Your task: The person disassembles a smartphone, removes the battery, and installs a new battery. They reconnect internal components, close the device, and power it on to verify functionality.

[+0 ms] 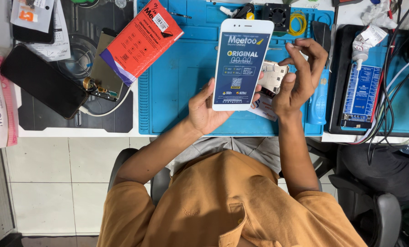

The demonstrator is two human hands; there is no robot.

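Note:
My left hand (203,110) holds up a white phone display panel (243,59) by its lower edge. The panel's front is covered with a dark blue printed film. My right hand (300,75) is beside it, fingers curled on an opened phone body (273,75) with pale inner parts, partly hidden behind the panel. Both hands hover over a blue work mat (177,87). A small white card (265,109) lies on the mat under the hands.
A red padded envelope (140,43) overlaps the mat's left edge beside a bare display part (104,73) with a flex cable. A black phone (42,82) lies far left. A blue screwdriver (317,103), a blue test board (360,93), a glue tube (362,45) and cables lie to the right.

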